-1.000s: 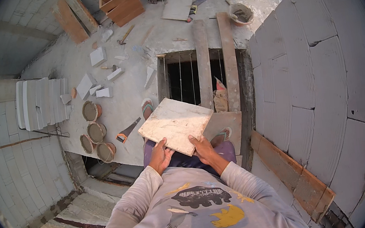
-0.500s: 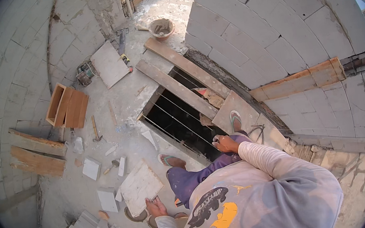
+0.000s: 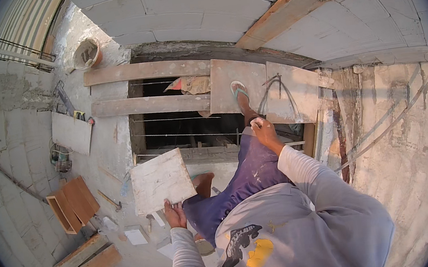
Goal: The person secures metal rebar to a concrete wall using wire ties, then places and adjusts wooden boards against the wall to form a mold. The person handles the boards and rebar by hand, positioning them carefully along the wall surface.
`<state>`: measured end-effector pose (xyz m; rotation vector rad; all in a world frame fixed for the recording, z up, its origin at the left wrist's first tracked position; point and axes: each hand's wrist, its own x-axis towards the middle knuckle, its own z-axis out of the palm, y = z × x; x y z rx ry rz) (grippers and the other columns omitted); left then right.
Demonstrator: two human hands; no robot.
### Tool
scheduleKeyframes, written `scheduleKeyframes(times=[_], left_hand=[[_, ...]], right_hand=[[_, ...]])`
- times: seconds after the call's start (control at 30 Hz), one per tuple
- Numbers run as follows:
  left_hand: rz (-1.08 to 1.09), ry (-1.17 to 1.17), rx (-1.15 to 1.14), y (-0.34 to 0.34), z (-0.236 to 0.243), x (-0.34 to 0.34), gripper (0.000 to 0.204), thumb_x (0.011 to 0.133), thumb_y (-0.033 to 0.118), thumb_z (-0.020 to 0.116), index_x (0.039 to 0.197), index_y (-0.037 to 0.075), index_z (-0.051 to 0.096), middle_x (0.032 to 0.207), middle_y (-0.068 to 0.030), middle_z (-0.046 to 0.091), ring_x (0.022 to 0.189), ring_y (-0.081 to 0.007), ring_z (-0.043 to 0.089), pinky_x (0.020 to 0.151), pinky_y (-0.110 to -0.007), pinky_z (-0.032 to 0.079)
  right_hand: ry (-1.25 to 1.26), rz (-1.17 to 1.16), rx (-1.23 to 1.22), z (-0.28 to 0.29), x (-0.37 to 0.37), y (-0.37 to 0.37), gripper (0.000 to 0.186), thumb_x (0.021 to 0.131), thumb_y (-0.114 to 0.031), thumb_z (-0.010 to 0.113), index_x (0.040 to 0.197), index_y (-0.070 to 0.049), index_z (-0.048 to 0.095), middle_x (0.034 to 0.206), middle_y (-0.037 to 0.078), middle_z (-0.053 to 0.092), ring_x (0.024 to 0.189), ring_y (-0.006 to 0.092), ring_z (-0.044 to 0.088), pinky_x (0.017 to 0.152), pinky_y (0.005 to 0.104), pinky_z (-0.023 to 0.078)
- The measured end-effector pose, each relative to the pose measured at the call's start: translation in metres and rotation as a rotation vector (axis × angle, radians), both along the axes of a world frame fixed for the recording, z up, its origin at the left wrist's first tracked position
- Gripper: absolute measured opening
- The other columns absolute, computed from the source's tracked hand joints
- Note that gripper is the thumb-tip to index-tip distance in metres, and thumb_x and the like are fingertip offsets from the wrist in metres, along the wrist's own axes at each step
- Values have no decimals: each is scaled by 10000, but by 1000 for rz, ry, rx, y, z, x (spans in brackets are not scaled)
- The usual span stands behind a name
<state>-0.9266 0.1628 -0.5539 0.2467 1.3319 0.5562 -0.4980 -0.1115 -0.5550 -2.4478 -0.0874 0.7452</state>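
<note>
My left hand grips the near edge of a square, off-white tile with a smudged face. The tile is raised off the floor, beside my left leg and close to the floor opening. Over my right knee, my right hand is closed with its fingertips pinched together; what they hold, if anything, is too small to make out. My right foot stands on a square board laid across the opening. My left foot is partly hidden behind the tile.
Thin bars and two wooden planks span the opening. A bent dark wire lies on the boards at right. A mortar bucket, another flat panel, a power tool, a wooden box and a hammer lie leftward.
My view has turned to the right, swinging the opening and planks level across it. My left hand has raised the tile and carried it toward the opening. My right hand stays by my knee.
</note>
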Motion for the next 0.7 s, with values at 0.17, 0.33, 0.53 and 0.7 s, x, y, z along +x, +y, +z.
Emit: scheduleKeyframes(times=[0.17,0.33,0.53,0.7], left_hand=[[-342,31,-60,33,-94,202,463,1046,174,585,1465,111,397,1411,-108,552,1303,-303,563,1093,-515,485],[-530,-122,-126,35,-277,390,483,1050,167,585,1496,139,402,1416,-81,549,1313,-276,555,1085,-494,483],[-545,-319,-195,0,-413,508,565,1046,181,601,1551,131,354,1508,-94,494,1394,-292,490,1155,-525,434],[-653,-63,-119,9,-445,485,520,1050,178,579,1504,57,355,1488,-127,468,1378,-298,488,1166,-517,420]], right_hand=[[89,-248,-132,-168,119,-78,239,949,-248,625,1026,-54,741,948,150,763,927,314,733,853,413,537],[124,-592,-83,-377,198,-184,236,946,-212,647,1090,-50,741,969,140,774,903,297,742,825,374,552],[143,-560,-291,-497,327,-260,501,988,-284,594,1386,11,516,1386,185,624,1275,298,599,1018,372,490],[136,-858,-389,-553,308,-190,768,949,-450,667,1475,45,407,1373,267,604,1290,396,585,1059,459,472]])
